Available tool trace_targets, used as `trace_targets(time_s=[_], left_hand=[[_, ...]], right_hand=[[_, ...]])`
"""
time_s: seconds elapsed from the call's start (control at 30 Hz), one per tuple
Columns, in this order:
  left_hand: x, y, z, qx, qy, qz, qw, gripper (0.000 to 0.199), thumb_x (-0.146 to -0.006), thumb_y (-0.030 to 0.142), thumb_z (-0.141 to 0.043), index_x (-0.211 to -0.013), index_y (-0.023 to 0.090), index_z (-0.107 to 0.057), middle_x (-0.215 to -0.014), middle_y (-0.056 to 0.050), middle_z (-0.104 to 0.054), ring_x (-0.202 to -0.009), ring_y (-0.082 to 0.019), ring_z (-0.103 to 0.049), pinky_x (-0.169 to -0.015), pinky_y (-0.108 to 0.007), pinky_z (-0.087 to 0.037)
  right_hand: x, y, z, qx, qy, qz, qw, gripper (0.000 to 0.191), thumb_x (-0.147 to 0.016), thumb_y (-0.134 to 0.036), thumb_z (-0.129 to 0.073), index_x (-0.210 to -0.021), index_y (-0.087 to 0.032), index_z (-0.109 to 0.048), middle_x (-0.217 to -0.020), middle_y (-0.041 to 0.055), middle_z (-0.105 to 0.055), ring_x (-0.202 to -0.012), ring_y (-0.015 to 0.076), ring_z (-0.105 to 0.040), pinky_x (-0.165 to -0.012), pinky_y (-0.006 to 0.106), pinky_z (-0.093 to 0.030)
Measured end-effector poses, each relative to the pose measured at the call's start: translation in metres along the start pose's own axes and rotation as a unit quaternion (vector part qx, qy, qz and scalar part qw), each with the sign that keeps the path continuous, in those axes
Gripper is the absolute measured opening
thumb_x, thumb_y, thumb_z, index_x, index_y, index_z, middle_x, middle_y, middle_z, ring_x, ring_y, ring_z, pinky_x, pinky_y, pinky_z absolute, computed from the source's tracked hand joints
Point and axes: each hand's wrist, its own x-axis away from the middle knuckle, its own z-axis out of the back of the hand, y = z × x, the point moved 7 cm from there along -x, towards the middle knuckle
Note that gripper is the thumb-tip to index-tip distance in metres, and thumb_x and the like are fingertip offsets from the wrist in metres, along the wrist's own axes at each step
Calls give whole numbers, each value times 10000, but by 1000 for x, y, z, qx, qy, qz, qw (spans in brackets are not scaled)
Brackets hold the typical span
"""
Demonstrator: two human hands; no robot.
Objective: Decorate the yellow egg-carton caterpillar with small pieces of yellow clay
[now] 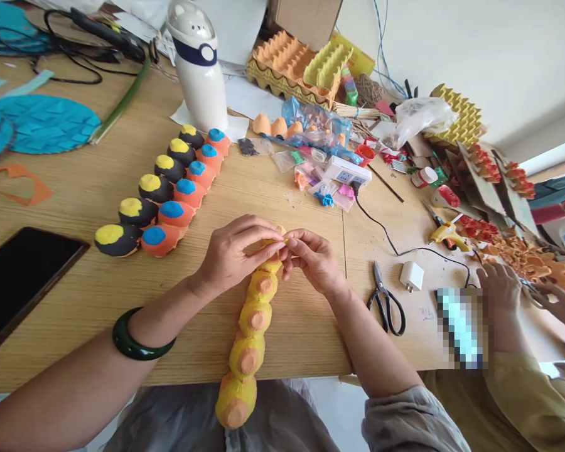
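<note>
A strip of egg-carton cups (pixel 249 361) coated in yellow clay, with bare orange tips, runs from under my hands over the table's front edge. Above its far end, my left hand (pixel 238 248) is closed in a pinch, thumb against fingers. My right hand (pixel 313 257) pinches from the other side, its fingertips meeting the left ones. A tiny bit of yellow clay (pixel 285 241) shows between them; fingers hide most of it. To the left lie a row of black cups with yellow tops (pixel 139 212) and a row of orange cups with blue tops (pixel 173 213).
Scissors (pixel 381 301) and a white charger (pixel 411 276) lie to the right. A power strip (pixel 348 171) sits among clay packets. A white bottle (pixel 200 75) stands behind, a phone (pixel 26 276) lies left. A co-worker's hand (pixel 501 285) rests at the right.
</note>
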Motion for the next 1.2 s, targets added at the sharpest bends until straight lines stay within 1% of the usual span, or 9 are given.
trace_targets(time_s=[0.1, 0.2, 0.37, 0.53, 0.7, 0.93, 1.03, 1.1, 1.2], left_hand=[[0, 0, 0, 1, -1, 1, 1000, 81, -974, 263, -692, -982, 232, -767, -992, -40, -805, -941, -171, -754, -874, -296, -598], [0, -2, -1, 14, -1, 11, 1000, 144, -953, 307, -730, -1074, 238, -767, -1054, -55, -801, -992, -185, -752, -900, -309, -604], [0, 1, -1, 5, -1, -10, 1000, 96, -973, 202, -673, -971, 226, -767, -1002, -40, -801, -947, -161, -753, -883, -286, -599], [0, 0, 0, 0, 0, 3, 1000, 105, -981, 218, -661, -963, 223, -764, -994, -42, -798, -946, -164, -751, -880, -288, -598], [1, -4, 0, 13, -2, 19, 1000, 128, -965, 305, -712, -1054, 238, -775, -1057, -51, -801, -1007, -187, -754, -933, -309, -600], [1, 2, -1, 14, 5, -22, 1000, 87, -958, 187, -700, -964, 212, -783, -995, -33, -805, -935, -152, -757, -880, -258, -591], [-1, -2, 3, 40, 31, 25, 998, 100, -954, 198, -699, -925, 219, -792, -963, -19, -807, -907, -147, -752, -870, -262, -591], [-1, -11, 5, 94, 49, 97, 990, 97, -942, 250, -716, -898, 221, -797, -941, -17, -800, -890, -156, -747, -838, -274, -603], [3, -28, 0, 199, 58, 229, 951, 171, -889, 376, -766, -880, 209, -799, -936, -25, -786, -786, -159, -728, -749, -291, -612]], right_hand=[[-1, 3, 1, 0, -3, -14, 1000, 405, -792, -531, -854, -833, -174, -667, -686, -26, -683, -520, 93, -597, -492, 237, -591], [-3, 5, 4, -3, 4, -15, 1000, 420, -796, -549, -846, -802, -177, -650, -664, -29, -679, -508, 93, -594, -489, 236, -588], [-2, 5, 3, 10, 0, -13, 1000, 423, -829, -567, -808, -801, -174, -654, -680, -19, -684, -503, 94, -589, -471, 237, -584], [0, 1, 0, 6, -6, 4, 1000, 389, -817, -526, -837, -907, -180, -685, -726, -21, -693, -555, 105, -618, -501, 253, -615], [0, 0, -1, -3, -15, 0, 1000, 383, -836, -524, -823, -825, -172, -670, -688, -31, -663, -514, 90, -591, -480, 239, -598], [0, 1, -1, 42, -1, 1, 999, 390, -851, -540, -794, -806, -169, -683, -707, -16, -686, -520, 92, -596, -474, 238, -595], [-2, -4, 11, 46, 64, 37, 996, 346, -830, -500, -818, -837, -176, -699, -733, -8, -707, -563, 102, -618, -506, 246, -610], [-2, -8, 21, 25, 114, 59, 991, 315, -786, -451, -854, -877, -184, -714, -784, 0, -726, -618, 113, -638, -532, 251, -618], [-3, -10, 27, -6, 135, 61, 989, 274, -750, -371, -854, -921, -193, -735, -888, 6, -726, -679, 110, -637, -554, 241, -609]])
